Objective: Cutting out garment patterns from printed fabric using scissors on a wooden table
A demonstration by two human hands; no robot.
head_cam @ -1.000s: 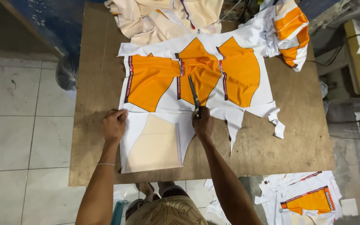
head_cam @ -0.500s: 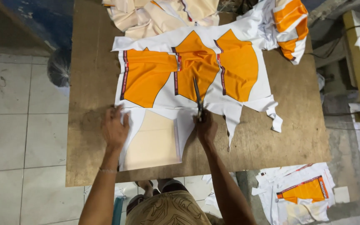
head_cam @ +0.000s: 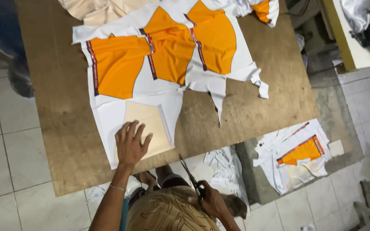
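A white fabric sheet printed with orange panels (head_cam: 168, 55) lies spread on a brown wooden board table (head_cam: 61, 111). Its near white part carries a beige rectangular piece (head_cam: 148, 124). My left hand (head_cam: 130, 144) lies flat with spread fingers on that beige piece, near the table's front edge. My right hand (head_cam: 208, 200) is off the table, down by my lap, and grips dark scissors (head_cam: 190, 173) whose blades point up toward the table edge.
Beige fabric pieces (head_cam: 95, 8) lie at the table's far edge. White and orange offcuts (head_cam: 298, 156) are piled on the tiled floor to the right, and white scraps (head_cam: 221, 162) lie below the table edge. A pale bench (head_cam: 343, 38) stands at the right.
My right hand has pulled the scissors back from the fabric, off the table and down to my lap. My left hand has slid onto the beige piece. The view has shifted right and down.
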